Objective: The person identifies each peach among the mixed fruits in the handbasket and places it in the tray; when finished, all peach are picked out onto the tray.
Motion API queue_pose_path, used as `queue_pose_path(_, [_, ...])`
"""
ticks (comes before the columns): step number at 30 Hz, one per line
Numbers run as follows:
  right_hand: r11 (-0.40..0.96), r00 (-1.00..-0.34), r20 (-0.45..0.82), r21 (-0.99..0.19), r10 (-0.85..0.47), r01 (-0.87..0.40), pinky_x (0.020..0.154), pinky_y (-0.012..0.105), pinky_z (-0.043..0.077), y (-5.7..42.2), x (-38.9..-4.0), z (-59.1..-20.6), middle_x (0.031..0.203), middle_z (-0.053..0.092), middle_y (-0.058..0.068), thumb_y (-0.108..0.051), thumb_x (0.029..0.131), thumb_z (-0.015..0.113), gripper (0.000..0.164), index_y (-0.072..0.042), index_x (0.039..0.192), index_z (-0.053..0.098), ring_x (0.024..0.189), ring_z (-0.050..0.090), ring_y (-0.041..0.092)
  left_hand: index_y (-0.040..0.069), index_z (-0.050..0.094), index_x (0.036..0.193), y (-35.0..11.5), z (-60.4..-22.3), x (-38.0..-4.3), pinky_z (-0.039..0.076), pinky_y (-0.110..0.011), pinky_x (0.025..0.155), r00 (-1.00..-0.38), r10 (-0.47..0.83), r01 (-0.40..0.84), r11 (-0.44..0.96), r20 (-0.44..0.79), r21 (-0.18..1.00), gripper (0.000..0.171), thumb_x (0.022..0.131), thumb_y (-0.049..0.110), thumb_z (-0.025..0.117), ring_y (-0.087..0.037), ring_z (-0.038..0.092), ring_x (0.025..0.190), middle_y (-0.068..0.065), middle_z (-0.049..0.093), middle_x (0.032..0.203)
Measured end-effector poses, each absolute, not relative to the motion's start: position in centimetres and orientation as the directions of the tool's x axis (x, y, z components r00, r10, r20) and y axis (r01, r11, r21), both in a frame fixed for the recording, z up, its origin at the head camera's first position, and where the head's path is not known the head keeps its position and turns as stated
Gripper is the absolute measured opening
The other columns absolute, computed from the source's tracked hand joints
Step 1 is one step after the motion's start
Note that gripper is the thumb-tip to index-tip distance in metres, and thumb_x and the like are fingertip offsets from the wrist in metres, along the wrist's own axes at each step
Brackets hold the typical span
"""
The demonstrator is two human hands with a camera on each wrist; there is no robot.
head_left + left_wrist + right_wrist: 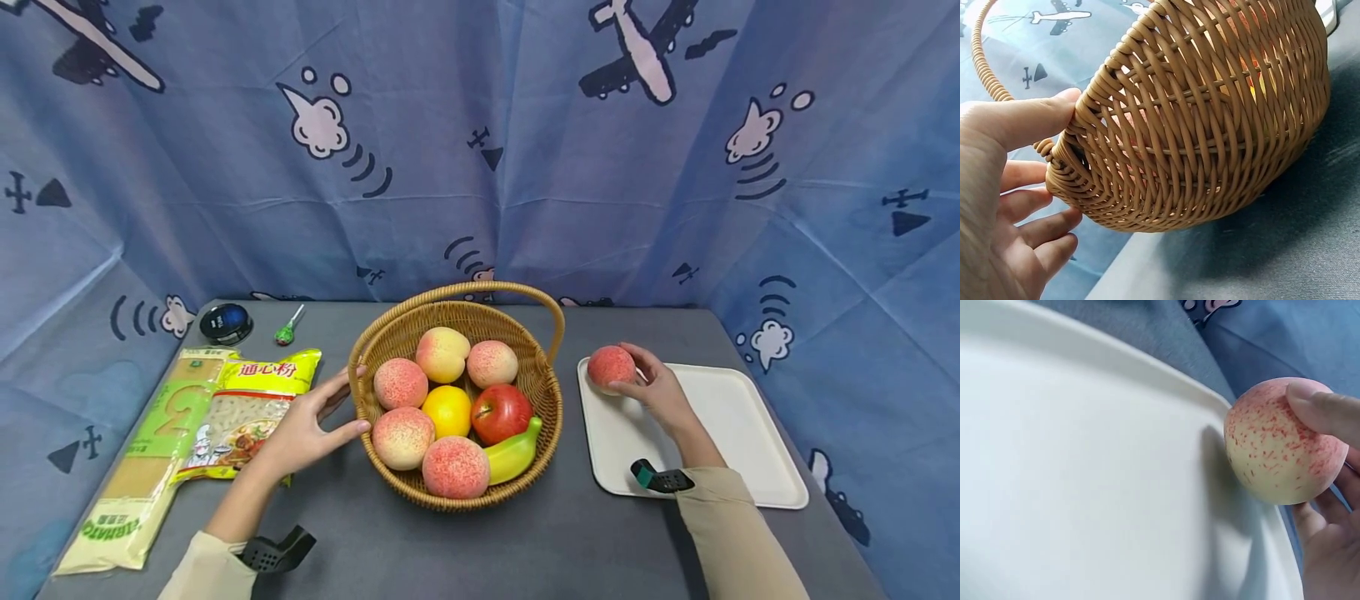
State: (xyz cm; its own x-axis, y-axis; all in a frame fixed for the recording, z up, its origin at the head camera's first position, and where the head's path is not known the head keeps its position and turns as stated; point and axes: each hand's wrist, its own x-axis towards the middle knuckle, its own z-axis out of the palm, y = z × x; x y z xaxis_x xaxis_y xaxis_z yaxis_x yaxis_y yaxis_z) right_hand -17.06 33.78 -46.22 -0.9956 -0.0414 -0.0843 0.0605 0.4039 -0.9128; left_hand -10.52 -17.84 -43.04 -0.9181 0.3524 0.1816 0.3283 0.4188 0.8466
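A peach (611, 369) is in my right hand (660, 396), over the left back corner of a white tray (720, 433). In the right wrist view the thumb lies on the upper side of the peach (1285, 444) and fingers are behind it. My left hand (307, 429) touches the left side of a wicker basket (551, 392); its thumb and fingertips rest by the handle's base, seen also in the left wrist view on the woven wall (1197, 125). Inside are several peaches (456, 467), a red apple (501, 413), a yellow round fruit (447, 410) and a greenish banana (513, 454).
Left of the basket lie a yellow pasta bag (251, 412) and a long noodle pack (142, 467). Behind them are a round dark tin (226, 323) and a green lollipop (287, 332). The basket's tall handle (480, 287) arches up. A blue curtain (450, 167) hangs behind the grey table.
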Motion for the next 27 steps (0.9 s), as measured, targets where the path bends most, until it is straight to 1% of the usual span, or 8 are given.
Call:
queue_pose_path(5, [0.391,-0.994,-0.088,-0.919,-0.067,0.055,0.106,0.007,0.033,34.0,-17.2,-46.9,0.151,0.029,0.018,-0.007,0.079,0.075,0.08,-0.005,0.146,0.031,0.141,0.025,0.025,0.006,0.041,0.143,-17.8,-43.1,-10.5,0.041,-0.04,0.105,-0.916,0.355,0.335,0.422,0.186,0.842,0.067,0.085,0.019,0.072,-0.032,0.042,0.133,-0.015,0.038,0.149])
queue_pose_path(10, [0.36,-0.986,-0.089,-0.932,-0.144,0.031,0.106,0.007,0.031,34.3,-17.1,-47.3,0.153,0.022,0.02,-0.004,0.082,0.072,0.086,-0.004,0.15,0.019,0.144,0.015,0.032,0.006,0.041,0.143,-17.8,-43.1,-10.4,0.04,-0.039,0.105,-0.916,0.354,0.338,0.425,0.19,0.84,0.067,0.085,0.019,0.072,-0.031,0.041,0.133,-0.015,0.038,0.149])
queue_pose_path(11, [0.361,-0.984,-0.095,-0.932,-0.15,0.035,0.109,0.01,0.03,34.3,-17.1,-47.3,0.154,0.02,0.02,-0.004,0.082,0.071,0.087,-0.005,0.151,0.018,0.145,0.013,0.032,0.006,0.04,0.143,-17.8,-43.1,-10.4,0.041,-0.039,0.105,-0.916,0.353,0.338,0.426,0.19,0.839,0.067,0.085,0.019,0.072,-0.031,0.041,0.133,-0.015,0.037,0.15])
queue_pose_path(14, [0.371,-0.981,-0.112,-0.927,-0.159,0.046,0.119,0.031,0.024,34.4,-16.9,-47.4,0.155,0.018,0.02,-0.004,0.083,0.07,0.089,-0.005,0.152,0.014,0.145,0.01,0.034,0.006,0.04,0.143,-17.9,-43.1,-10.3,0.041,-0.04,0.105,-0.916,0.354,0.339,0.428,0.19,0.838,0.068,0.085,0.019,0.072,-0.032,0.041,0.133,-0.015,0.036,0.15])
queue_pose_path(16, [0.382,-0.981,-0.12,-0.923,-0.152,0.053,0.12,0.046,0.016,34.4,-16.9,-47.4,0.155,0.017,0.021,-0.006,0.084,0.071,0.089,-0.004,0.152,0.013,0.145,0.009,0.035,0.005,0.04,0.144,-17.9,-43.1,-10.3,0.041,-0.041,0.105,-0.915,0.357,0.341,0.43,0.189,0.836,0.068,0.085,0.019,0.072,-0.032,0.041,0.133,-0.015,0.036,0.15])
queue_pose_path(18, [0.392,-0.981,-0.128,-0.918,-0.143,0.062,0.118,0.052,0.012,34.4,-16.8,-47.4,0.156,0.015,0.021,-0.008,0.083,0.071,0.091,-0.003,0.152,0.011,0.145,0.009,0.036,0.005,0.04,0.144,-17.9,-43.1,-10.4,0.041,-0.041,0.105,-0.914,0.359,0.341,0.429,0.189,0.836,0.068,0.085,0.019,0.072,-0.032,0.042,0.133,-0.015,0.036,0.15])
queue_pose_path(20, [0.392,-0.983,-0.129,-0.918,-0.131,0.068,0.119,0.05,0.013,34.4,-16.7,-47.3,0.157,0.013,0.021,-0.009,0.083,0.073,0.093,-0.003,0.152,0.011,0.145,0.008,0.035,0.006,0.04,0.144,-17.9,-43.2,-10.4,0.041,-0.041,0.105,-0.914,0.359,0.34,0.428,0.188,0.837,0.068,0.085,0.02,0.072,-0.031,0.041,0.133,-0.015,0.036,0.151])
queue_pose_path(27, [0.366,-0.992,-0.035,-0.931,-0.121,-0.012,0.119,0.025,0.016,34.4,-16.0,-45.7,0.158,0.011,0.019,-0.007,0.083,0.072,0.091,-0.003,0.152,0.012,0.146,0.005,0.031,0.008,0.04,0.144,-17.9,-43.2,-10.6,0.041,-0.038,0.105,-0.913,0.356,0.347,0.425,0.198,0.836,0.068,0.085,0.019,0.072,-0.03,0.042,0.133,-0.014,0.036,0.15])
